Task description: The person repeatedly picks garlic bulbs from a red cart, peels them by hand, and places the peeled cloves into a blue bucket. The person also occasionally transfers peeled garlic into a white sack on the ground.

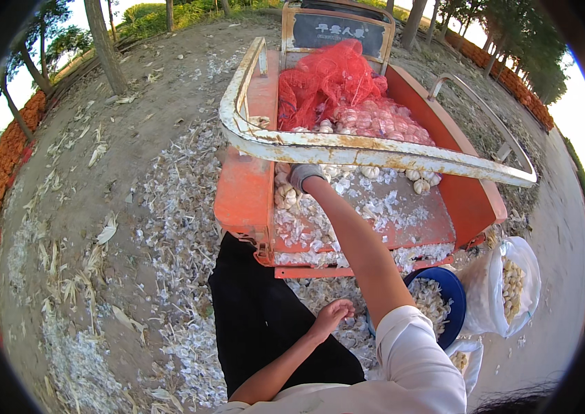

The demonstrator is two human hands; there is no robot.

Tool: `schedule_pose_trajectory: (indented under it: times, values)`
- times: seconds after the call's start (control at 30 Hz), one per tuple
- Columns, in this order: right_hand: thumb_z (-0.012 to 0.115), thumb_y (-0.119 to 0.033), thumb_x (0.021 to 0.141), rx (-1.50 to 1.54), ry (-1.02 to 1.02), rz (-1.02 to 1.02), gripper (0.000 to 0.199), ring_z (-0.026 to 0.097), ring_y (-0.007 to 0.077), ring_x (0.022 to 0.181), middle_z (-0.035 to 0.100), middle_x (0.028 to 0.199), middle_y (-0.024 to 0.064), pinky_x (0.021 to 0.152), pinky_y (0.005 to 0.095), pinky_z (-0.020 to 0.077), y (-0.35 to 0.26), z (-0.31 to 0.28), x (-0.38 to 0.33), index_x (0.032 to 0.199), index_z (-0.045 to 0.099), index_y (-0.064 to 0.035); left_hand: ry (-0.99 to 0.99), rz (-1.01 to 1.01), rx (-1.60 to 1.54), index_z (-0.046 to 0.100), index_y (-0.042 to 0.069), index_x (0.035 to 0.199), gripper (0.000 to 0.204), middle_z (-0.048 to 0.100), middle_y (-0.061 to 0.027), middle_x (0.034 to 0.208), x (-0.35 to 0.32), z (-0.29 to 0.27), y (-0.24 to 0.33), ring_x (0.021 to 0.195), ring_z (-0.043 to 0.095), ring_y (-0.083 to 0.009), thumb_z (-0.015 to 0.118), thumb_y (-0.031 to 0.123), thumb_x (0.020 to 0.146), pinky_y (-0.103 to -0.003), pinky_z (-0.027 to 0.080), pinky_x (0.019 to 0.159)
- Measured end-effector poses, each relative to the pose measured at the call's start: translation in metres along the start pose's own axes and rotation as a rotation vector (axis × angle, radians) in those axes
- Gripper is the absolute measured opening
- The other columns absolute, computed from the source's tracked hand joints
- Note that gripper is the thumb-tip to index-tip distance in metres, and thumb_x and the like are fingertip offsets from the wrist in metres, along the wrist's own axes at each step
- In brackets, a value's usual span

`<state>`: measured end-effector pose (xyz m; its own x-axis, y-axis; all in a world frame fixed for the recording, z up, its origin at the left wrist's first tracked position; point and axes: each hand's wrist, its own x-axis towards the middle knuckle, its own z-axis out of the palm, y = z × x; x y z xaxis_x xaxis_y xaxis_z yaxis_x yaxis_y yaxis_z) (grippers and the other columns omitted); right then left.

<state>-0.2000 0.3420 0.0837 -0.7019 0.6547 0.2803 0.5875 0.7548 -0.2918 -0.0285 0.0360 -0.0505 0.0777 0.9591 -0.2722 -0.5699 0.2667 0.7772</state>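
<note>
My right hand, in a grey glove, reaches into the orange cart bed beside several whitish garlic bulbs. The white, rusty rail passes over its fingertips, so I cannot see whether it grips a bulb. Bare, my left hand is held low over my black trousers with its fingers curled in. Whatever it may hold is hidden. More bulbs lie behind the rail, partly under a red mesh bag. Papery garlic skins cover much of the bed's floor.
By the bed's right front corner stand a blue bucket of pale cloves or skins and a white sack of peeled-looking cloves. A smaller white bag sits below. Skins litter the ground; trees rise behind.
</note>
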Motion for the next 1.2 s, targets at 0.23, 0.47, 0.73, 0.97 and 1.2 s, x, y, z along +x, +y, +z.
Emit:
schedule_pose_trajectory:
  times: [0.23, 0.47, 0.73, 0.97, 1.2]
  values:
    - [0.05, -0.036, 0.081, -0.025, -0.13, -0.071, 0.045, 0.05, 0.0351, 0.107, 0.053, 0.118, 0.0184, 0.091, 0.0397, 0.0383, 0.014, 0.006, 0.006, 0.114, 0.053, -0.0074, 0.037, 0.049, -0.053, 0.051, 0.001, 0.107, 0.02, 0.06, -0.0069, 0.095, 0.003, 0.002, 0.006, 0.084, 0.058, -0.0141, 0.045, 0.009, 0.09, -0.026, 0.045, 0.076]
    - [0.066, 0.007, 0.066, 1.433, 0.128, 0.41, 0.055, 0.055, 0.0134, 0.08, 0.057, 0.098, 0.0052, 0.07, 0.0261, 0.0482, 0.012, -0.041, -0.107, 0.116, 0.049, -0.0059, 0.233, 0.172, -0.384, 0.042, 0.003, 0.118, 0.031, 0.058, -0.0121, 0.096, -0.009, -0.002, 0.023, 0.082, 0.059, -0.0205, 0.042, 0.019, 0.092, -0.033, 0.047, 0.077]
    - [0.068, -0.004, 0.067, 0.369, 0.019, 0.346, 0.051, 0.055, 0.0147, 0.095, 0.056, 0.106, 0.0062, 0.079, 0.0264, 0.0468, -0.007, -0.069, -0.375, 0.116, 0.051, -0.0059, 0.046, 0.188, -0.26, 0.03, 0.01, 0.132, 0.052, 0.045, -0.0092, 0.116, -0.013, 0.027, 0.032, 0.093, 0.053, -0.0182, 0.036, 0.043, 0.093, -0.032, 0.044, 0.076]
    - [0.052, -0.015, 0.088, 1.004, 0.2, 0.837, 0.018, 0.056, 0.0104, 0.07, 0.062, 0.081, 0.0065, 0.063, 0.0253, 0.0464, 0.02, -0.085, -0.421, 0.094, 0.059, 0.0002, 0.181, 0.005, -0.608, 0.05, 0.006, 0.111, 0.048, 0.057, -0.0126, 0.088, -0.027, -0.001, 0.067, 0.062, 0.051, -0.0175, 0.033, 0.046, 0.09, -0.026, 0.039, 0.053]
    - [0.049, -0.018, 0.083, 0.638, -0.182, 0.855, 0.018, 0.056, 0.0249, 0.075, 0.061, 0.086, 0.0122, 0.067, 0.035, 0.0448, 0.103, 0.125, -0.531, 0.092, 0.059, -0.0055, 0.063, -0.087, -0.771, 0.05, 0.007, 0.112, 0.042, 0.052, -0.0131, 0.093, -0.026, -0.012, 0.063, 0.06, 0.046, -0.0195, 0.036, 0.04, 0.089, -0.028, 0.039, 0.05]
